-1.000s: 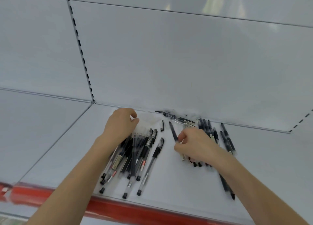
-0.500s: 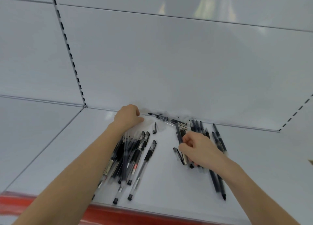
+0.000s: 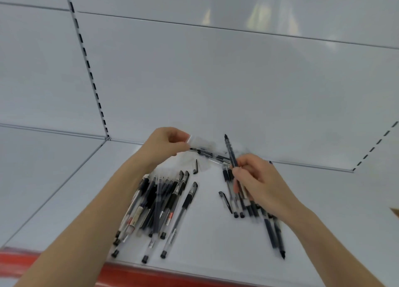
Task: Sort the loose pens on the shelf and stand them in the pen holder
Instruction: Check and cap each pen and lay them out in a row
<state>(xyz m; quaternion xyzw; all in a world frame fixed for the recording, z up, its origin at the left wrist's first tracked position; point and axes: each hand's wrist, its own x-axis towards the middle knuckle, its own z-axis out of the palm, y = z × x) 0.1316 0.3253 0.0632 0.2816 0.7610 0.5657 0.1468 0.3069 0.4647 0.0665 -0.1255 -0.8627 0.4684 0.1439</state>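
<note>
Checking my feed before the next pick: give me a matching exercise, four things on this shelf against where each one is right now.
Things:
A. dark pen pointing up
B. blurred clear item
C. loose black cap
D. big pen pile

Places:
1. flat on the shelf, partly under the left forearm
2. pinched by the left hand
3. gripped by the right hand
4. alone on the shelf between the two hands

Pairs: A-3, B-2, C-4, D-1.
</note>
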